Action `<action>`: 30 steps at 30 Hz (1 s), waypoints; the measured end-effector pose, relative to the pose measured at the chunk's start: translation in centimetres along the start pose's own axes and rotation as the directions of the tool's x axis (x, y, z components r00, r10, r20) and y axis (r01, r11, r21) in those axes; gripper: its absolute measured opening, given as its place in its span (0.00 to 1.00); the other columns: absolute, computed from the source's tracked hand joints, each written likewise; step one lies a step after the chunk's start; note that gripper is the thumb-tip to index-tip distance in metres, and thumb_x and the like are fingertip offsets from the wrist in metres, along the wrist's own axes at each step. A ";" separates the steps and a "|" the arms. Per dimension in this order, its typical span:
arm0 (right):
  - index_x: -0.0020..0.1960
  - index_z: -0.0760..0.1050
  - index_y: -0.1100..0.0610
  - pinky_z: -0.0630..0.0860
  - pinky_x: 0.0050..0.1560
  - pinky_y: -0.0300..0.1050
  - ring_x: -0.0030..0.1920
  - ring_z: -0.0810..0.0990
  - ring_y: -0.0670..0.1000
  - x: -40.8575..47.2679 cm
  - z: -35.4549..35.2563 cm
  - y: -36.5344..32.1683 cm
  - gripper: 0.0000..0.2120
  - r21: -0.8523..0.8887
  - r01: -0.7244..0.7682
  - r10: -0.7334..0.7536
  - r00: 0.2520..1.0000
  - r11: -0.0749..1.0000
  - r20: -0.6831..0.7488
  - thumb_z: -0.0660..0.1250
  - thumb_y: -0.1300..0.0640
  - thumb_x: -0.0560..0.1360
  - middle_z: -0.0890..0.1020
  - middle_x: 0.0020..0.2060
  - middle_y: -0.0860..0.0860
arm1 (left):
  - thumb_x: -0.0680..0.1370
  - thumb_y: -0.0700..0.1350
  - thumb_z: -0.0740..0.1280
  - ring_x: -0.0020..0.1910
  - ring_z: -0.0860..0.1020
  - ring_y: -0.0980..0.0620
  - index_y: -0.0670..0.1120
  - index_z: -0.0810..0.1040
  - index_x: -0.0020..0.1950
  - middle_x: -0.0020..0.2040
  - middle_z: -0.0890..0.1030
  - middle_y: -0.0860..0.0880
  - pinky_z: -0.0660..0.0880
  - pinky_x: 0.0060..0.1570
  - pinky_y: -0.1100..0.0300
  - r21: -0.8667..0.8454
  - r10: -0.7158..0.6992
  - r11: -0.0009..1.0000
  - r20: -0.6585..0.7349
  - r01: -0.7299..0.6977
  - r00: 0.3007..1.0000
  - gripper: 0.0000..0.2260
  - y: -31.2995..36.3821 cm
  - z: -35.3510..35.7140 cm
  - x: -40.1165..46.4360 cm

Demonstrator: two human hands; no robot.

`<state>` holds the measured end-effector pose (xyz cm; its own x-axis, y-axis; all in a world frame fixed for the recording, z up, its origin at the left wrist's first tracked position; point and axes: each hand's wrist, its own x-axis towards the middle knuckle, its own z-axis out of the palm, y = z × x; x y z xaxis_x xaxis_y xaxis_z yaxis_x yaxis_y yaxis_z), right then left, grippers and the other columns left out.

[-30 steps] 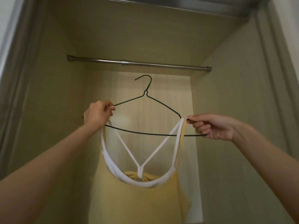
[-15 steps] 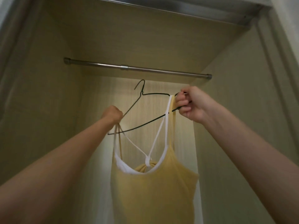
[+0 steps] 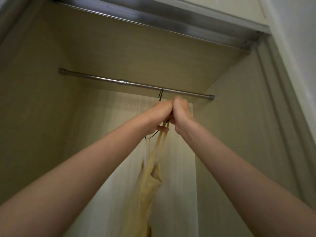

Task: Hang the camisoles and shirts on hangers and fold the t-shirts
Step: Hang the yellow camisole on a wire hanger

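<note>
Both hands are raised together just below the closet rod (image 3: 136,84), knuckles touching. The left hand (image 3: 159,115) has its grip curled around the black wire hanger (image 3: 160,96) and the thin straps; the right hand (image 3: 181,113) is closed on the same bunch beside it, though exactly what its fingers pinch is hidden. The hanger's hook sits at the rod, right of the rod's centre sleeve, and looks to be over it, but blur makes that uncertain. The yellow camisole (image 3: 150,182) hangs edge-on below the rod, its straps running up into the hands.

The risks, as I judge them: if the hook is only resting against the rod, letting go would drop hanger and camisole together. The straps are bunched near the middle of the hanger, so once released they could slide down a sloped wire arm and slip off. Releasing unevenly could tilt the light hanger and tip one strap loose.
</note>
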<state>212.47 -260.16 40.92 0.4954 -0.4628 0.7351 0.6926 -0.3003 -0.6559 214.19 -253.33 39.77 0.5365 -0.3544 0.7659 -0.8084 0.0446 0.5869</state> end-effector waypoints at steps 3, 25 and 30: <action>0.35 0.67 0.58 0.62 0.20 0.34 0.28 0.70 0.49 1.2 -1.3 0.5 0.17 0.018 0.001 0.000 1.000 1.000 -0.022 0.49 0.59 0.81 0.72 0.29 0.53 | 0.81 0.43 0.55 0.44 0.74 0.51 0.45 0.78 0.54 0.44 0.77 0.46 0.75 0.38 0.60 -0.112 -0.004 0.994 0.023 0.007 1.000 0.12 -0.1 1.8 0.8; 0.39 0.69 0.56 0.70 0.38 0.44 0.41 0.76 0.51 12.4 -10.4 7.4 0.18 -0.076 0.159 -0.162 0.986 0.984 -0.043 0.49 0.57 0.84 0.77 0.39 0.54 | 0.84 0.40 0.54 0.48 0.79 0.53 0.39 0.76 0.64 0.55 0.81 0.42 0.74 0.38 0.68 -0.285 0.036 0.958 0.025 -0.027 0.999 0.14 -4.0 13.4 10.8; 0.50 0.74 0.61 0.72 0.41 0.44 0.44 0.78 0.53 14.3 -11.5 9.0 0.16 -0.100 0.132 -0.138 0.989 0.986 -0.054 0.49 0.56 0.84 0.79 0.45 0.57 | 0.84 0.41 0.54 0.53 0.79 0.48 0.39 0.76 0.63 0.58 0.81 0.39 0.75 0.41 0.65 -0.267 0.025 0.964 0.038 -0.014 0.999 0.15 -5.2 15.0 12.7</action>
<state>219.74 -279.04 43.57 0.3660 -0.4617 0.8080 0.6959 -0.4407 -0.5670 221.52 -272.11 42.52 0.5062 -0.3884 0.7700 -0.7222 0.2971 0.6246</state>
